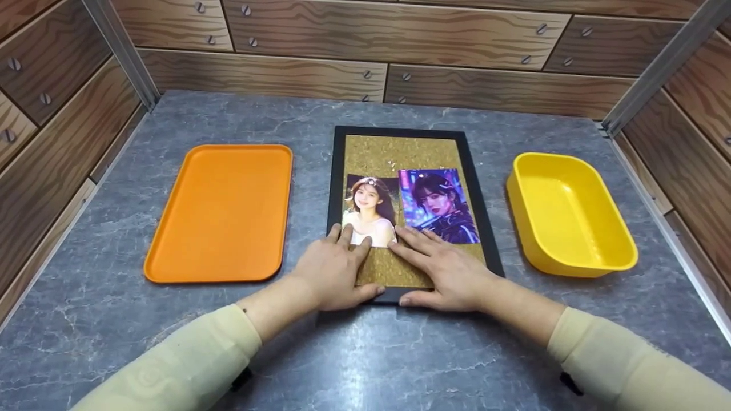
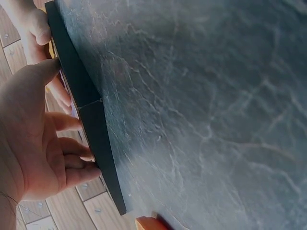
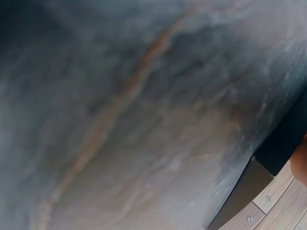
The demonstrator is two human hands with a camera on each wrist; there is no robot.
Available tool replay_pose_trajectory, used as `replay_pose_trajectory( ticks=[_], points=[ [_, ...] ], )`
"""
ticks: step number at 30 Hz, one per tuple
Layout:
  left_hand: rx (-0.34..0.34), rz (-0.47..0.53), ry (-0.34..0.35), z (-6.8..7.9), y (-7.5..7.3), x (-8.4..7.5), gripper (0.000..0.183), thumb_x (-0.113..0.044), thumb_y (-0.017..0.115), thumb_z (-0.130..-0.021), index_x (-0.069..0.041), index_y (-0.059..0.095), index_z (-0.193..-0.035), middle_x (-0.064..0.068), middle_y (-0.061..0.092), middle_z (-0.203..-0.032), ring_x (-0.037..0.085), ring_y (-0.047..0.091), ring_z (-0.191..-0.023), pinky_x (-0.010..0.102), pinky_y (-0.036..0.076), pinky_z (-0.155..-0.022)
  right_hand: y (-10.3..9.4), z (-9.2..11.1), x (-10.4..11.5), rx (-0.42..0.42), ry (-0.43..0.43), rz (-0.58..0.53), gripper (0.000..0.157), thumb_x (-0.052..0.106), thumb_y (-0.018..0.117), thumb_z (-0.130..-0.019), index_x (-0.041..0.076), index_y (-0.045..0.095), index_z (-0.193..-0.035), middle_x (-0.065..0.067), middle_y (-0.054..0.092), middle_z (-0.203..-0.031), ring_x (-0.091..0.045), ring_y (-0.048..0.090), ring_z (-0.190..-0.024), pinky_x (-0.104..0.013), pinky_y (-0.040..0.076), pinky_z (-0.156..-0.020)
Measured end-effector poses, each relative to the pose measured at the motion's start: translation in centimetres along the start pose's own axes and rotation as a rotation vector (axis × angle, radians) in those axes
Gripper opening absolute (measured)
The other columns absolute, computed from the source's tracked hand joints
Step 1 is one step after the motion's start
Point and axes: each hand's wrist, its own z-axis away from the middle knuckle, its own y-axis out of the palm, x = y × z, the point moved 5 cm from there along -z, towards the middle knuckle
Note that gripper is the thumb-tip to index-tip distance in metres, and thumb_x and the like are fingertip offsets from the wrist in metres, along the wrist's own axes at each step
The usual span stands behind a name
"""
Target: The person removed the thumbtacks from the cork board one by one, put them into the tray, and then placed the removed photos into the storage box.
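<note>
A black-framed cork board [image 1: 400,151] lies flat on the table, with two photo prints side by side on it. The left print [image 1: 371,205] shows a person in a white top; the right print [image 1: 437,202] is a purple and blue neon portrait. My left hand [image 1: 331,271] rests with extended fingers on the board's lower left, fingertips touching the left print's bottom edge. On the lower right, my right hand [image 1: 454,274] lies spread, its fingertips near both prints' lower edges. Both thumbs touch the frame's near side, whose black edge [image 2: 86,96] shows in the left wrist view.
An orange tray [image 1: 225,214] lies to the left of the board. To its right stands a yellow bin [image 1: 571,217] with high walls. Wood-patterned panels [image 1: 320,34] enclose the grey marbled table [image 1: 125,325] at the back and sides.
</note>
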Motion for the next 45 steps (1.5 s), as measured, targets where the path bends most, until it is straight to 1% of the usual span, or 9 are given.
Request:
replay_pose_trajectory(
  ticks=[10, 14, 19, 23, 29, 32, 36, 40, 45],
  points=[
    [0.005, 0.039, -0.001, -0.1, -0.4, 0.5, 0.094, -0.077, 0.051, -0.098, -0.009, 0.043, -0.163, 0.032, 0.042, -0.160, 0.052, 0.045, -0.143, 0.059, 0.049, -0.109, 0.4, -0.1, 0.1, -0.037, -0.019, -0.046, 0.097, 0.074, 0.059, -0.096, 0.011, 0.038, -0.165, -0.014, 0.027, -0.173, -0.034, 0.026, -0.159, -0.055, 0.025, -0.126],
    [0.005, 0.074, 0.003, -0.1, -0.8, 1.2, 0.094, -0.074, 0.055, -0.098, -0.008, 0.041, -0.164, 0.030, 0.042, -0.160, 0.049, 0.049, -0.142, 0.059, 0.050, -0.109, 0.4, -0.1, 0.2, -0.045, -0.026, -0.057, 0.097, 0.074, 0.060, -0.095, 0.010, 0.039, -0.165, -0.015, 0.029, -0.172, -0.035, 0.028, -0.158, -0.056, 0.026, -0.126],
    [-0.022, 0.137, 0.036, -0.7, -1.7, 2.5, 0.093, -0.071, 0.056, -0.099, -0.008, 0.037, -0.165, 0.028, 0.039, -0.162, 0.043, 0.045, -0.147, 0.059, 0.051, -0.106, 0.5, -0.1, 0.2, -0.036, -0.016, -0.060, 0.098, 0.076, 0.058, -0.095, 0.011, 0.037, -0.166, -0.014, 0.027, -0.173, -0.033, 0.026, -0.159, -0.055, 0.024, -0.127],
    [-0.084, 0.201, 0.082, -1.9, -2.7, 4.0, 0.088, -0.065, 0.060, -0.100, -0.009, 0.038, -0.165, 0.025, 0.043, -0.161, 0.043, 0.050, -0.143, 0.059, 0.051, -0.106, 0.6, -0.2, 0.1, -0.031, -0.010, -0.062, 0.098, 0.077, 0.057, -0.095, 0.013, 0.037, -0.166, -0.013, 0.027, -0.173, -0.032, 0.025, -0.159, -0.054, 0.023, -0.127],
    [-0.206, 0.239, 0.127, -4.2, -4.3, 6.5, 0.079, -0.054, 0.067, -0.100, -0.007, 0.046, -0.160, 0.019, 0.053, -0.156, 0.041, 0.059, -0.134, 0.056, 0.050, -0.109, 0.7, -0.3, 0.1, -0.016, -0.002, -0.061, 0.098, 0.077, 0.057, -0.095, 0.014, 0.036, -0.167, -0.011, 0.025, -0.174, -0.031, 0.024, -0.160, -0.053, 0.022, -0.127],
    [-0.249, 0.274, 0.146, -5.4, -4.9, 7.4, 0.075, -0.050, 0.072, -0.098, -0.006, 0.052, -0.156, 0.017, 0.065, -0.144, 0.037, 0.067, -0.123, 0.055, 0.053, -0.105, 0.6, -0.2, 0.1, -0.013, 0.001, -0.064, 0.098, 0.077, 0.058, -0.095, 0.014, 0.036, -0.167, -0.011, 0.025, -0.174, -0.031, 0.023, -0.160, -0.053, 0.022, -0.128],
    [-0.274, 0.303, 0.125, -7.2, -5.6, 8.2, 0.068, -0.045, 0.076, -0.097, -0.007, 0.059, -0.151, 0.015, 0.073, -0.130, 0.035, 0.072, -0.110, 0.053, 0.056, -0.099, 0.5, -0.2, 0.1, -0.018, -0.007, -0.064, 0.098, 0.076, 0.059, -0.095, 0.013, 0.036, -0.166, -0.012, 0.026, -0.174, -0.033, 0.024, -0.159, -0.055, 0.023, -0.127],
    [-0.280, 0.329, 0.088, -8.9, -5.9, 8.8, 0.066, -0.044, 0.076, -0.097, -0.008, 0.061, -0.150, 0.015, 0.072, -0.133, 0.036, 0.070, -0.118, 0.052, 0.054, -0.103, 0.4, -0.1, 0.0, -0.032, -0.019, -0.064, 0.097, 0.075, 0.060, -0.095, 0.012, 0.038, -0.166, -0.013, 0.027, -0.173, -0.034, 0.027, -0.158, -0.055, 0.024, -0.127],
    [-0.306, 0.391, 0.069, -10.5, -6.0, 9.5, 0.064, -0.039, 0.080, -0.095, -0.009, 0.063, -0.148, 0.017, 0.073, -0.130, 0.033, 0.072, -0.114, 0.050, 0.056, -0.100, 0.3, 0.1, 0.0, -0.034, -0.020, -0.065, 0.098, 0.075, 0.060, -0.094, 0.011, 0.038, -0.165, -0.014, 0.027, -0.173, -0.034, 0.027, -0.158, -0.056, 0.024, -0.127]
  ],
)
